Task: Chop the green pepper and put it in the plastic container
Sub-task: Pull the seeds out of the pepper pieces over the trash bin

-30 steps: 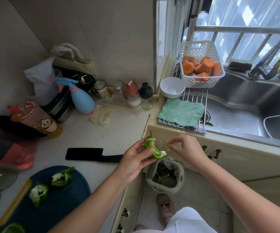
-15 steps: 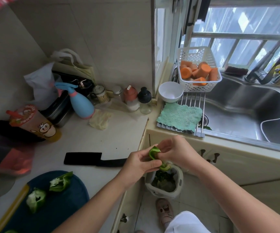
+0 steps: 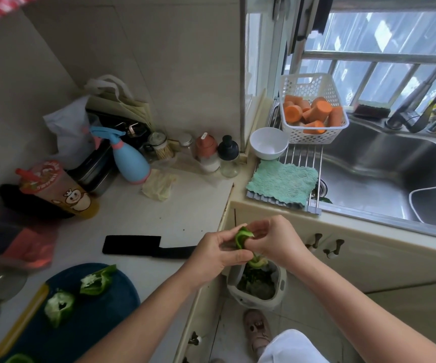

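We hold a strip of green pepper (image 3: 241, 238) between both hands, beyond the edge of the bench (image 3: 185, 205). The left hand (image 3: 219, 254) pinches it, the fingers (image 3: 224, 235) curled on the far side and the thumb on the near side. The right hand (image 3: 274, 242) also has its fingers (image 3: 257, 229) bent around the upper end of the strip, so both hands touch each other there. A pale lower end of the strip hangs out under the fingers, directly above a small waste bin (image 3: 281, 281) on the floor. Just to the left of the fingers a black knife (image 3: 146, 246) lies flat on the bench, its handle pointing to the left hand. Further left and nearer to us than the fingers, two more green pepper pieces (image 3: 95, 281) lie on a dark blue cutting board (image 3: 93, 318). Well beyond the fingers, to the right, a white plastic container (image 3: 314, 137) with holes stands on a rack at the sink (image 3: 382, 174) and holds carrot pieces (image 3: 321, 108). Beside it stands a white bowl (image 3: 269, 142), and a green cloth (image 3: 282, 182) lies between the bowl and our fingers.
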`<state>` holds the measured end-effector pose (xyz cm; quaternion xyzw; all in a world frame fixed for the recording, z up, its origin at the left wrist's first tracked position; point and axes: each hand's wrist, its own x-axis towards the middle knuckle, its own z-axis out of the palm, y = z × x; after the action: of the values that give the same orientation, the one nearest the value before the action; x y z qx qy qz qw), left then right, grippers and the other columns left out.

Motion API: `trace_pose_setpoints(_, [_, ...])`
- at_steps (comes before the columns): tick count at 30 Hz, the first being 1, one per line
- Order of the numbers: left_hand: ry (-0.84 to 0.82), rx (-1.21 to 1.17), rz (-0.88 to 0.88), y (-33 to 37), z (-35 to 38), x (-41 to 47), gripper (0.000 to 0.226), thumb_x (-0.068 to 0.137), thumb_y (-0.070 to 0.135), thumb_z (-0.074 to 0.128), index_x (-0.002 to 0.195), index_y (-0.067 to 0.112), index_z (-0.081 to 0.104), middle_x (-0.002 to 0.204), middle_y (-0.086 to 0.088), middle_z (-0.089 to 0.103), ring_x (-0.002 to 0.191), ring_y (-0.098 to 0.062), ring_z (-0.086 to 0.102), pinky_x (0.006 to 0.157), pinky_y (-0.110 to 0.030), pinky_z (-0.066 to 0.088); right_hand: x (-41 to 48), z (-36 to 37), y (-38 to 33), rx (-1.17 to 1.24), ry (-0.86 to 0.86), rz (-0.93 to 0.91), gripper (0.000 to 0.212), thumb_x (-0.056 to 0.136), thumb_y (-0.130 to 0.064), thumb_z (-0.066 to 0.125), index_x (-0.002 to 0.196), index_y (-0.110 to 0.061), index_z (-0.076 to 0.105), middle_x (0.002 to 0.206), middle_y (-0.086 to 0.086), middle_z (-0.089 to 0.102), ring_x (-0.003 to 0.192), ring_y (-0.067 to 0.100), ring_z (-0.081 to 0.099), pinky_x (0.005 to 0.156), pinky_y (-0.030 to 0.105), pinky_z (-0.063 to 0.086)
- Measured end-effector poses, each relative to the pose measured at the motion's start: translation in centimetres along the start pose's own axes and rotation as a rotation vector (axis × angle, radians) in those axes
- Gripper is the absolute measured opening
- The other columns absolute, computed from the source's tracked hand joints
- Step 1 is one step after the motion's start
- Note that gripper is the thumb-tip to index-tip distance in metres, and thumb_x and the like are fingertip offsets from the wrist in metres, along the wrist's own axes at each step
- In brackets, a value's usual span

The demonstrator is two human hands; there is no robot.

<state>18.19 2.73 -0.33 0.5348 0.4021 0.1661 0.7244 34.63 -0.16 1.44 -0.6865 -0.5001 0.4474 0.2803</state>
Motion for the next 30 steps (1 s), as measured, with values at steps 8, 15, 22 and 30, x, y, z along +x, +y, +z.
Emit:
trace_pose_setpoints(8, [0.000, -0.177, -0.046, -0.4, 0.4, -0.1, 0.048, 0.076, 0.020, 0.068, 0.122, 0.012, 0.059, 0.116, -0.007, 0.067, 0.108, -0.025, 0.064, 0.094, -0.038, 0.051, 0.4, -1.6, 0.4, -0.125, -0.022, -0.055, 0.013, 0.075, -0.011, 0.075, 0.086, -0.018, 0.074, 0.080, -0.001, 0.074, 0.071, 0.008, 0.069, 0.073, 0.029, 0.059])
trace_pose_setpoints(15, [0.025, -0.441, -0.183, -1.1, -0.2, -0.5, 0.060, 0.072, 0.041, 0.062, 0.117, 0.002, 0.057, 0.101, -0.015, 0.069, 0.095, -0.027, 0.066, 0.083, -0.035, 0.056, 1.6, -1.8, 3.1, -0.404, 0.007, -0.051, 0.024, 0.083, -0.002, 0.059, 0.093, -0.016, 0.076, 0.088, -0.001, 0.074, 0.077, 0.009, 0.067, 0.081, 0.030, 0.056])
trace_pose_setpoints(22, [0.051, -0.537, -0.225, -1.2, 0.3, -0.8, 0.051, 0.080, 0.037, 0.052, 0.114, -0.001, 0.056, 0.101, -0.023, 0.065, 0.084, -0.029, 0.068, 0.075, -0.036, 0.059, 1.3, -1.0, 4.6, -0.541, 0.072, -0.049, 0.016, 0.083, -0.014, 0.064, 0.090, -0.023, 0.075, 0.088, -0.007, 0.073, 0.083, 0.011, 0.066, 0.075, 0.024, 0.051])
trace_pose_setpoints(30, [0.043, -0.617, -0.312, -0.8, -0.3, -0.8, 0.051, 0.085, 0.039, 0.050, 0.119, 0.001, 0.058, 0.097, -0.024, 0.065, 0.079, -0.028, 0.068, 0.068, -0.034, 0.059, 1.3, -1.1, 4.8, -0.550, 0.085, -0.096, 0.021, 0.089, -0.019, 0.054, 0.096, -0.019, 0.073, 0.090, -0.002, 0.073, 0.083, 0.016, 0.066, 0.078, 0.034, 0.054])
